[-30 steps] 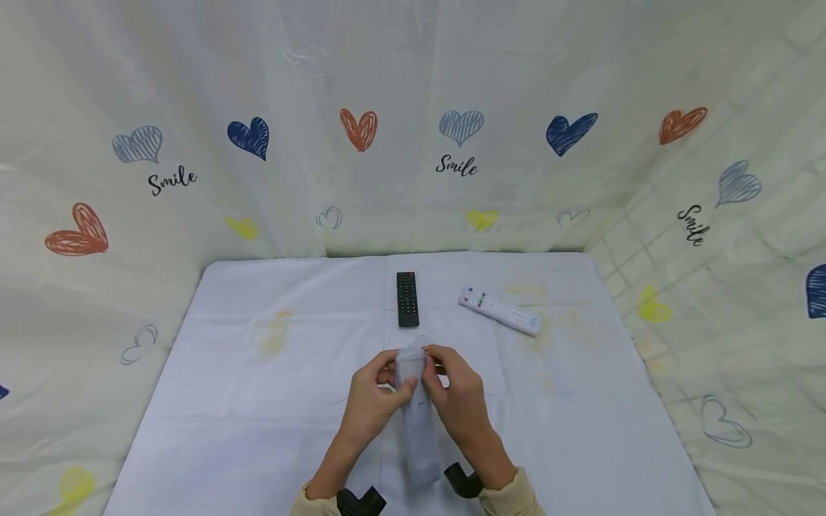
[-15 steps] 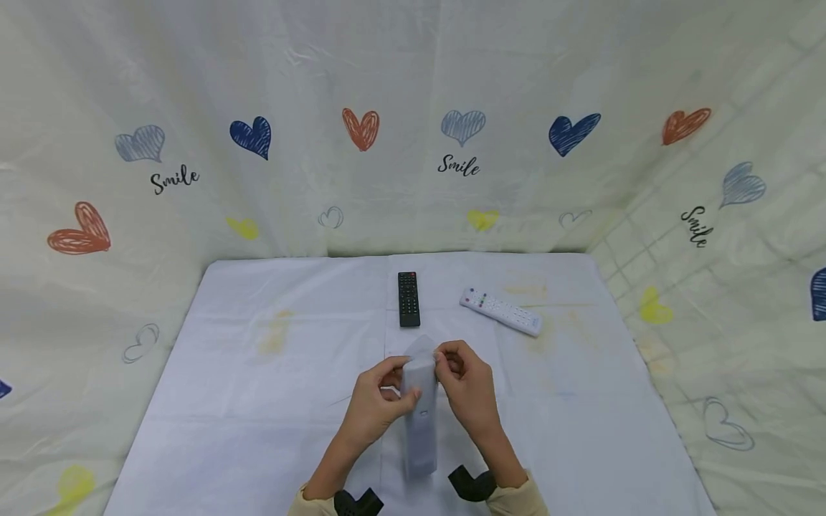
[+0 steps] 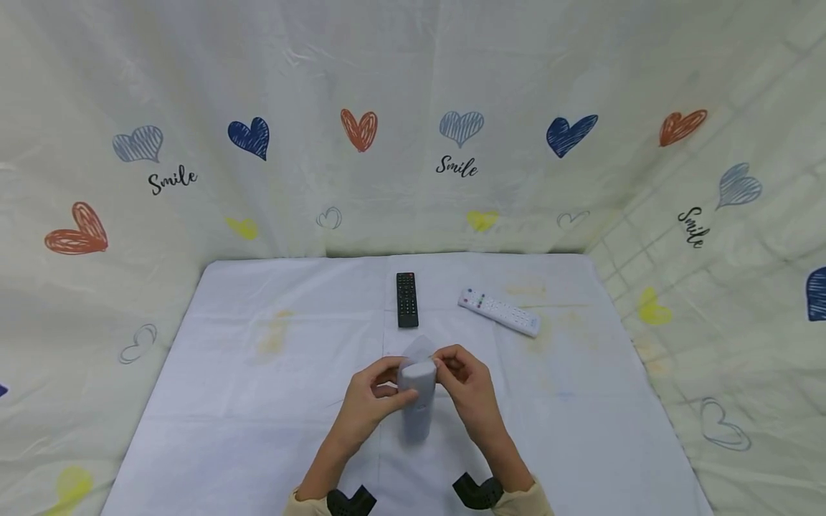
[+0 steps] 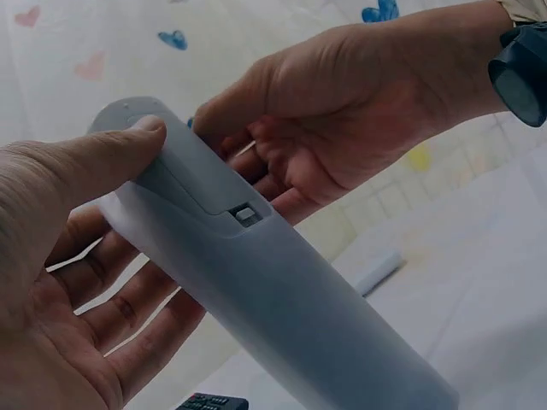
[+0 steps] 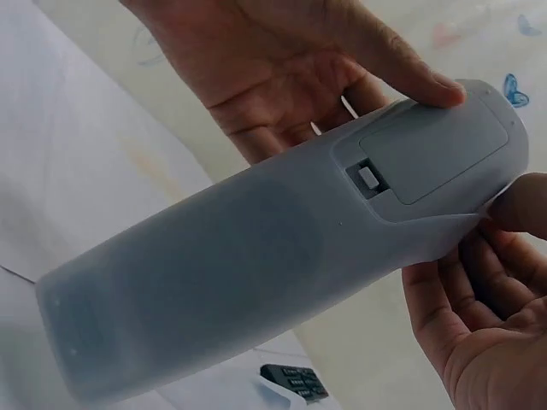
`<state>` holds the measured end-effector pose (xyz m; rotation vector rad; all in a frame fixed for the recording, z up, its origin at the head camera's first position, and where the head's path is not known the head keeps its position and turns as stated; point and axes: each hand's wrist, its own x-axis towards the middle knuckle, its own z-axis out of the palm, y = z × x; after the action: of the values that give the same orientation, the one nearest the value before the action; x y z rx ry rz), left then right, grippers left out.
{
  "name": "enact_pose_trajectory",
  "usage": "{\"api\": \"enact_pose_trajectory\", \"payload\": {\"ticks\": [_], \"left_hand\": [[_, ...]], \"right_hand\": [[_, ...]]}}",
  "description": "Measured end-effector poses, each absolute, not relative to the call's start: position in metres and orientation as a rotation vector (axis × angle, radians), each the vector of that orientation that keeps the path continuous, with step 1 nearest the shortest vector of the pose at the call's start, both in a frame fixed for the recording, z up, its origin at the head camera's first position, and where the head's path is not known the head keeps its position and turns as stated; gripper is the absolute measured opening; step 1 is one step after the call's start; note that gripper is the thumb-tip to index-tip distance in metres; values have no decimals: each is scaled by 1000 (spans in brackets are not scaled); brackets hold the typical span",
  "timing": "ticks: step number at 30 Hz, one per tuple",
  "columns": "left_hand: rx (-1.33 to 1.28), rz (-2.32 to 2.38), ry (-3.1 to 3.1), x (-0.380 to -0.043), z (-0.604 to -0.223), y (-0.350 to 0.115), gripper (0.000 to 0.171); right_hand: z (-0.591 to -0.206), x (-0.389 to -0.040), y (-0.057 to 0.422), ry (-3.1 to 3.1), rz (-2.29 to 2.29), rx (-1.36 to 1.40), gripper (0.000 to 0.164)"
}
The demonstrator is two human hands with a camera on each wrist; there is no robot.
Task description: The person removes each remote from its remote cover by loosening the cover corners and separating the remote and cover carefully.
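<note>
A pale grey remote control (image 4: 205, 175) sits back up in a translucent sleeve (image 5: 188, 273), held over the table. Its battery cover (image 5: 436, 154) and a small latch show above the sleeve's edge. My left hand (image 3: 369, 401) grips its upper end from the left, thumb on the battery cover and fingers underneath. On the other side my right hand (image 3: 470, 393) pinches the sleeve's edge near the top corner between thumb and curled fingers. A thin clear flap of the sleeve (image 3: 421, 347) stands out beyond the remote's upper end.
Farther back on the white-covered table (image 3: 258, 430) lies a black remote control (image 3: 407, 299). A white remote control (image 3: 500, 312) lies slanted to its right. A curtain with hearts (image 3: 400, 179) hangs behind and along both sides.
The sleeved remote has tipped so its near end rises and looks shorter in the head view. My right hand has shifted slightly right along the sleeve's edge. Both table remotes stay put.
</note>
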<state>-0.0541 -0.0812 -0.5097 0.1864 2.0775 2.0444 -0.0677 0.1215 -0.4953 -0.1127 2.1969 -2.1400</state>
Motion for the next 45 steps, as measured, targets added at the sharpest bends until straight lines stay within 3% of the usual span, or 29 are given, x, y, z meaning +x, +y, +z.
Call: {"api": "enact_pose_trajectory", "payload": {"ticks": [8, 16, 30, 39, 45], "left_hand": [[215, 2100, 2047, -53, -516, -92, 59], [243, 2123, 2026, -49, -521, -100, 61], [385, 2148, 2148, -38, -526, -107, 32], [468, 2140, 2212, -35, -531, -108, 27], [520, 2143, 2183, -34, -537, -110, 27]], "right_hand": [[-500, -61, 117, 2072, -2127, -74, 25], [-504, -57, 125, 2050, -2058, -271, 27], [-508, -50, 117, 2311, -2050, -594, 18], [-520, -48, 108, 2990, -1469, -941, 46], [-520, -51, 112, 2781, -1575, -888, 37]]}}
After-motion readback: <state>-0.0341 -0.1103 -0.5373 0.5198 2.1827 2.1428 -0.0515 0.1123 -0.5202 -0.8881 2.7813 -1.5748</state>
